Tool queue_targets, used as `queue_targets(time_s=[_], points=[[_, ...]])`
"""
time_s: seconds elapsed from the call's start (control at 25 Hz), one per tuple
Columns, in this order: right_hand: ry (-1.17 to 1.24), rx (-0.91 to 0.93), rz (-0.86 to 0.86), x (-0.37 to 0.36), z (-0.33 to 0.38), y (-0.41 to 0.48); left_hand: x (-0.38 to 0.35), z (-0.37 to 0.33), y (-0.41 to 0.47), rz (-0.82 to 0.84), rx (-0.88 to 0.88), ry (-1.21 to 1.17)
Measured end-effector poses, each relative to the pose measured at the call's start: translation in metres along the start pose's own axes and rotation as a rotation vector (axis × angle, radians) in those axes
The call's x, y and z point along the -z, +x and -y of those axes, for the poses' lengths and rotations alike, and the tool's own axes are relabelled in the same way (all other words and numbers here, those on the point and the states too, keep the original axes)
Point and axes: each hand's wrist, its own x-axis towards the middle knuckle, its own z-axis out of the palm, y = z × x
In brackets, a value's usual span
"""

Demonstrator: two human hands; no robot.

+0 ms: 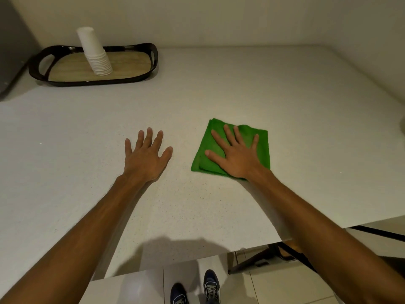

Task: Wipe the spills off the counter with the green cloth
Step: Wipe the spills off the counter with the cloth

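A folded green cloth (206,156) lies flat on the pale speckled counter (219,88), right of centre. My right hand (235,155) presses flat on top of the cloth, fingers spread, palm down. My left hand (146,157) rests palm down on the bare counter a little to the left of the cloth, fingers apart, holding nothing. I can make out no clear spill on the counter surface.
A black tray with a wooden base (142,74) stands at the back left, with a leaning stack of white paper cups (96,53) on it. A grey appliance side (11,51) borders the far left. The counter's front edge (197,255) runs near my shoes.
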Motion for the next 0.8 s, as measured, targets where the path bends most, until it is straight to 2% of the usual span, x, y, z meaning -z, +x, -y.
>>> queue_targets(time_s=[0.16,0.32,0.52,0.8], points=[[-0.002,0.116,-0.019,-0.016,0.034,-0.029,0.0,0.001,0.0,-0.015,-0.011,-0.06],[-0.021,0.141,-0.004,-0.013,0.063,0.01,0.003,0.008,0.0,-0.004,-0.049,-0.125],[-0.007,0.047,0.015,0.002,0.043,0.05,0.004,0.013,-0.003,0.015,-0.064,-0.128],[0.024,-0.096,0.057,-0.003,0.022,-0.02,0.0,0.02,-0.018,-0.011,-0.074,-0.102]])
